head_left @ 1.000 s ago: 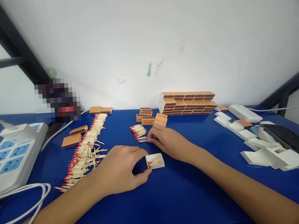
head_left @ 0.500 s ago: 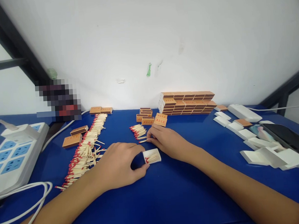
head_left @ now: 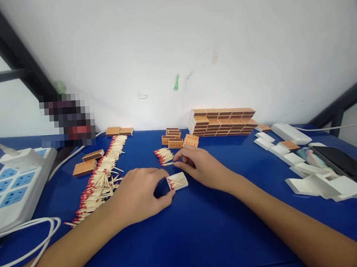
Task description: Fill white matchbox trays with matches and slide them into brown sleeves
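Observation:
My left hand (head_left: 140, 194) pinches a small white matchbox tray (head_left: 177, 181) holding a few red-tipped matches on the blue table (head_left: 187, 237). My right hand (head_left: 200, 166) lies just behind the tray, its thumb and fingers closed on matches (head_left: 168, 164) at the near edge of a small heap of matches (head_left: 163, 155). Several orange matchboxes (head_left: 179, 140) lie right behind that heap.
A long strip of loose matches (head_left: 104, 176) runs along the left, with orange boxes (head_left: 84, 168) beside it. A stacked block of matchboxes (head_left: 223, 122) stands by the wall. White trays (head_left: 317, 177) and a phone (head_left: 343, 163) lie right. A power strip (head_left: 12, 184) and cables (head_left: 36, 239) sit left.
The tray has slid a little away from me and to the left under my left hand. My right hand has lifted slightly and pinched matches at the heap's edge.

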